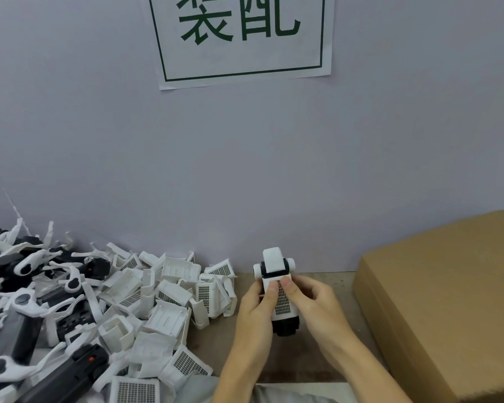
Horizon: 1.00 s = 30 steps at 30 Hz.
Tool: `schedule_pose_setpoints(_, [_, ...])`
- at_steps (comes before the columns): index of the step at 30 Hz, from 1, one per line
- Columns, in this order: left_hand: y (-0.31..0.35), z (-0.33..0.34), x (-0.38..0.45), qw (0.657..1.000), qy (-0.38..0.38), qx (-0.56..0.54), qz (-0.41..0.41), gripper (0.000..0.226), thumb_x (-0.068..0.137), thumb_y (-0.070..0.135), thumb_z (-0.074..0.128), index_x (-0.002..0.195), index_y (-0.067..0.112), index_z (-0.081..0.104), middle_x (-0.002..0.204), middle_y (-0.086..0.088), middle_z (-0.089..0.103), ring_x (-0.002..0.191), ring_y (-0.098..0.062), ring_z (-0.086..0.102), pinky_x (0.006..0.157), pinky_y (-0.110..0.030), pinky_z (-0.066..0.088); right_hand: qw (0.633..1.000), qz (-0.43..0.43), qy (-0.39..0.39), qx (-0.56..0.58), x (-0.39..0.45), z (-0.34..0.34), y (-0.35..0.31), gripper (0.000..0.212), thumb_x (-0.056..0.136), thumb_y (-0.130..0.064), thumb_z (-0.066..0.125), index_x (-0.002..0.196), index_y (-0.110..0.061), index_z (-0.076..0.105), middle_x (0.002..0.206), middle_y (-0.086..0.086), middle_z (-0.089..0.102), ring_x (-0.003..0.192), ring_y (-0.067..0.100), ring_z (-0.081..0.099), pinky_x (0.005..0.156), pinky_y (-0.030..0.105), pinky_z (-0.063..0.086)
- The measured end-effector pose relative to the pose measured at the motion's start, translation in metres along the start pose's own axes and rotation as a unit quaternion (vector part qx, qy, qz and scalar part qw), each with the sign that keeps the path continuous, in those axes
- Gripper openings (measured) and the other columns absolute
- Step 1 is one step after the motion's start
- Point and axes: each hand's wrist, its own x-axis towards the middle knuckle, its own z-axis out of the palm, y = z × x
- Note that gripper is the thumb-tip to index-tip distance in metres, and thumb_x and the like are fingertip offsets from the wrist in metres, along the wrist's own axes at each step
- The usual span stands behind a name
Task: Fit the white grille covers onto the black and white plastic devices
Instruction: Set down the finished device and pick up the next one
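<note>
Both hands hold one black and white plastic device (274, 264) upright above the table, its white head pointing away from me. A white grille cover (282, 303) lies on its near face. My left hand (255, 312) grips the device's left side, thumb pressing on the cover's top. My right hand (317, 306) grips the right side, its thumb beside the other on the cover. The device's black base (285, 328) shows between my palms.
A heap of loose white grille covers (163, 303) lies left of my hands. Farther left, several black and white devices (41, 286) are piled to the frame's edge. A closed cardboard box (448, 301) fills the right side. A grey wall with a paper sign (242, 36) stands close behind.
</note>
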Motion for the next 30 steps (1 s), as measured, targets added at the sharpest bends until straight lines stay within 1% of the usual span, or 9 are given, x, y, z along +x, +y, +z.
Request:
schedule_pose_setpoints(4, [-0.002,0.001,-0.001,0.993,0.042,0.104,0.042,0.036,0.104,0.033,0.042,0.096,0.019,0.074,0.089,0.001,0.077,0.082,-0.007,0.072,0.066,-0.016,0.05,0.999,0.001,0.039,-0.017,0.0,0.008,0.0,0.045,0.076,-0.055,0.064,0.096,-0.016,0.073,0.088,-0.004,0.078,0.084,0.01,0.075,0.068,0.022,0.058])
schedule_pose_setpoints(6, [-0.002,0.0,0.0,0.986,0.06,0.147,0.055,0.043,0.103,0.04,0.041,0.088,0.018,0.074,0.08,0.001,0.075,0.073,-0.005,0.068,0.062,-0.017,0.048,0.998,0.001,0.053,-0.025,0.001,0.012,0.002,0.045,0.079,-0.054,0.062,0.096,-0.013,0.071,0.086,-0.003,0.077,0.083,0.012,0.074,0.072,0.028,0.06])
schedule_pose_setpoints(8, [-0.001,-0.001,0.0,0.982,0.064,0.171,0.057,0.045,0.102,0.043,0.041,0.087,0.017,0.074,0.08,-0.001,0.074,0.075,-0.01,0.068,0.065,-0.026,0.052,0.999,0.003,0.045,-0.021,0.001,0.013,0.002,0.039,0.085,-0.05,0.06,0.1,-0.015,0.071,0.09,-0.002,0.077,0.086,0.012,0.074,0.079,0.032,0.061])
schedule_pose_setpoints(13, [-0.003,-0.001,0.0,0.975,0.048,0.212,0.054,0.027,0.105,0.031,0.044,0.101,0.02,0.068,0.1,-0.005,0.07,0.094,-0.014,0.067,0.085,-0.033,0.054,1.0,0.008,0.012,-0.019,-0.001,0.007,0.002,0.019,0.1,-0.026,0.055,0.109,-0.025,0.071,0.102,-0.004,0.077,0.098,0.011,0.072,0.088,0.033,0.059])
schedule_pose_setpoints(17, [-0.004,-0.001,0.001,0.973,0.051,0.214,0.066,0.019,0.104,0.023,0.049,0.1,0.022,0.068,0.099,-0.005,0.07,0.092,-0.013,0.066,0.08,-0.025,0.052,0.998,0.015,0.051,-0.028,0.0,0.006,0.003,0.016,0.1,-0.019,0.058,0.108,-0.024,0.071,0.099,-0.005,0.077,0.095,0.011,0.072,0.085,0.032,0.058])
schedule_pose_setpoints(19, [-0.003,-0.001,0.001,0.969,0.063,0.229,0.073,0.02,0.103,0.022,0.051,0.098,0.022,0.071,0.095,-0.004,0.071,0.09,-0.013,0.066,0.077,-0.023,0.051,0.997,0.015,0.074,-0.034,0.001,0.008,0.003,0.013,0.099,-0.018,0.06,0.104,-0.025,0.07,0.095,-0.009,0.076,0.092,0.007,0.072,0.08,0.026,0.057])
schedule_pose_setpoints(23, [-0.001,-0.002,0.001,0.976,0.071,0.2,0.057,0.021,0.101,0.021,0.055,0.094,0.019,0.074,0.09,-0.006,0.074,0.088,-0.018,0.07,0.079,-0.034,0.056,0.996,0.018,0.076,-0.03,0.0,0.011,0.004,0.013,0.099,-0.022,0.06,0.101,-0.027,0.072,0.094,-0.011,0.077,0.091,0.006,0.072,0.079,0.025,0.057])
schedule_pose_setpoints(26, [0.003,0.001,-0.001,0.99,0.039,0.138,0.012,0.015,0.099,0.018,0.059,0.099,0.017,0.073,0.089,-0.002,0.077,0.085,-0.011,0.072,0.07,-0.02,0.054,0.995,0.045,0.085,0.004,0.0,0.01,0.006,0.018,0.099,-0.033,0.057,0.101,-0.026,0.075,0.093,-0.006,0.078,0.088,0.01,0.074,0.078,0.032,0.06])
schedule_pose_setpoints(30, [0.002,0.0,-0.001,0.979,0.04,0.2,0.022,0.022,0.096,0.006,0.062,0.097,0.027,0.069,0.089,0.006,0.075,0.085,0.001,0.069,0.07,-0.011,0.05,0.993,0.046,0.11,-0.008,0.002,0.005,0.005,0.02,0.096,-0.038,0.059,0.092,-0.026,0.075,0.086,-0.008,0.078,0.083,0.01,0.075,0.071,0.03,0.06])
